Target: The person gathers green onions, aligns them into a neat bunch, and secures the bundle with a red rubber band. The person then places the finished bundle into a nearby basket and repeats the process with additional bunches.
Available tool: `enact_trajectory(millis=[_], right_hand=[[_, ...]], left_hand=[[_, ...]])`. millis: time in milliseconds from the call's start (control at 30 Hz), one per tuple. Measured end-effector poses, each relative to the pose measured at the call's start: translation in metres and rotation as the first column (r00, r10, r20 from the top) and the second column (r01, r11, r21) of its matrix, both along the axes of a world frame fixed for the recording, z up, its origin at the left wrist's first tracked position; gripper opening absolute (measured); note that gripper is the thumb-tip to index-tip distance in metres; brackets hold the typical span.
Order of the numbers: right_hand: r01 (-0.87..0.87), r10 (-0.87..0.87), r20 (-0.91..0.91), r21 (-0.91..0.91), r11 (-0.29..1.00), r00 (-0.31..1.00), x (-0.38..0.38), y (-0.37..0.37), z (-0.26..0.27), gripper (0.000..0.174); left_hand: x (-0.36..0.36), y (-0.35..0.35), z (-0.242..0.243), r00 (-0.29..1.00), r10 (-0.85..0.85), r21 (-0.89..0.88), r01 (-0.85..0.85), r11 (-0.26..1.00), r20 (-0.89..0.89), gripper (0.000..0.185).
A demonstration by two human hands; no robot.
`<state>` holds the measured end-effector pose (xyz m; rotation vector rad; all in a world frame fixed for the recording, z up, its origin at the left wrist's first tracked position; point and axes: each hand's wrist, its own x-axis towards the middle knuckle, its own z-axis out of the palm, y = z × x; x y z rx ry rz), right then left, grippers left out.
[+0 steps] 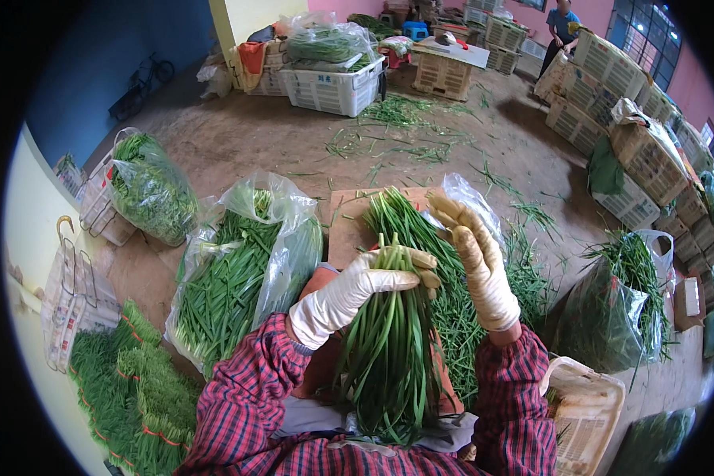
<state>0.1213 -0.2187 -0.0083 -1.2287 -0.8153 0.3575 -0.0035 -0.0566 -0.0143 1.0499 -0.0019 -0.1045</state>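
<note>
Gloved in pale rubber, my left hand (348,291) grips a bunch of garlic chives (390,357). Its pale cut ends poke up above my fingers, while the long green leaves hang down over my lap. My right hand (479,268), in a similar stained glove, is raised to the right of the bunch with its fingers apart and nothing in it. Beyond the bunch, more chives (401,217) lie across a wooden board (346,205). Loose leaves (461,333) are heaped below my right hand.
A clear plastic bag of chives (226,285) stands at left, with red-banded bundles (160,398) nearer me. To the right are another stuffed bag (601,321) and a plastic basket (595,410). Stacked crates (648,149) line the right wall, where a person (562,30) stands.
</note>
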Motion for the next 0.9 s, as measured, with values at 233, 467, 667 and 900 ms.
enact_trajectory(millis=[233,467,667,900], right_hand=[[-0.303,0.342,0.035,-0.385,0.872,0.939,-0.009,0.015,0.017,0.039],[-0.144,0.220,0.182,-0.355,0.924,0.958,-0.009,-0.039,-0.065,0.070],[0.467,-0.508,-0.180,-0.225,0.855,0.842,0.046,-0.120,-0.127,0.039],[0.427,-0.417,0.155,-0.039,0.903,0.896,0.015,-0.098,-0.044,0.060]], left_hand=[[0.000,-0.006,-0.002,0.982,0.153,0.296,-0.115,0.948,-0.110,0.026],[0.023,0.084,0.043,0.557,0.753,-0.350,-0.668,0.657,0.352,0.024],[0.018,0.144,0.041,0.331,0.863,-0.451,-0.748,0.487,0.382,0.027],[0.048,0.047,0.041,0.401,0.752,-0.273,-0.757,0.594,0.523,0.035]])
